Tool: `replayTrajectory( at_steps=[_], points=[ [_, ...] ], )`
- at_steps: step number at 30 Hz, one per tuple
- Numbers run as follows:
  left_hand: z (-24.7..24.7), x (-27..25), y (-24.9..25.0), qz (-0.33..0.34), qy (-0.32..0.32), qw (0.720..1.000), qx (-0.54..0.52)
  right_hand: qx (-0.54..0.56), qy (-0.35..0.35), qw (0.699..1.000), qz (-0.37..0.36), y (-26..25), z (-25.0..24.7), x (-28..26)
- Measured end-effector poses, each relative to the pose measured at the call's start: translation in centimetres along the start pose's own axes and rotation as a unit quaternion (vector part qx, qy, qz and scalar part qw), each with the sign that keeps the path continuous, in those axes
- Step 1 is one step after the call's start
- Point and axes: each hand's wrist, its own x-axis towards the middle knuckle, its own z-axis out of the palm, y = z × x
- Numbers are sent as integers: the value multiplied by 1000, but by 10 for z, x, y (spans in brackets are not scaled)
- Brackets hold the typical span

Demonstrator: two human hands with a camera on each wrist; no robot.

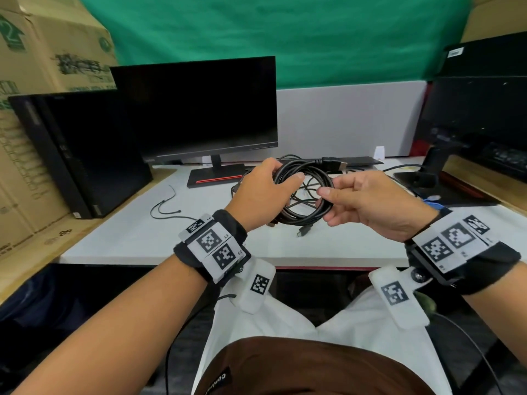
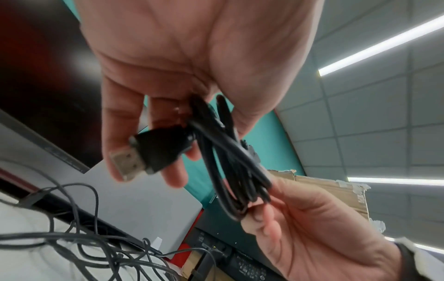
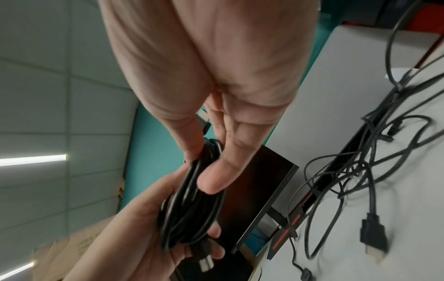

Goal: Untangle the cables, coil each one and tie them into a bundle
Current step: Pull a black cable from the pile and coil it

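Both hands grip one black coil (image 1: 306, 192) above the desk (image 1: 137, 238): left hand (image 1: 256, 192) curled around its side, right hand (image 1: 370, 206) pinching the opposite edge.

Even bright indoor light from ceiling strip lights (image 2: 382, 43), glaring white in wrist views. Shadows soft. Strong wide-angle bending at edges. Motion blur on tangled cables (image 3: 355, 152), cardboard boxes (image 1: 42, 52) soft.
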Motion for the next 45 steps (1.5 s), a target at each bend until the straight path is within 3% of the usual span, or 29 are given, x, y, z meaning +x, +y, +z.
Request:
replayTrajectory(
  at_steps=[8,16,21,24,28,33,38,42,45],
  points=[
    [8,0,-8,3,61,998,-6,-57,-30,998,-13,6,12,-6],
    [26,-5,-9,-6,10,1000,-8,-47,67,997,2,18,6,-2],
    [39,0,-11,-40,9,998,-52,-23,6,999,34,22,-4,-4],
    [51,1,-16,-57,2,997,-42,-26,24,997,63,31,-8,-3],
    [70,10,-25,-71,-29,997,-26,-11,81,992,97,50,-16,5],
    [98,40,-31,-98,-126,987,-30,20,127,981,148,68,-40,17],
    [127,77,-32,-46,-223,969,91,-85,187,962,182,79,-80,29],
    [142,112,-38,22,-234,949,211,-134,191,942,241,90,-114,33],
    [155,134,-44,67,-299,893,329,-130,162,933,294,99,-126,38]
  ],
)
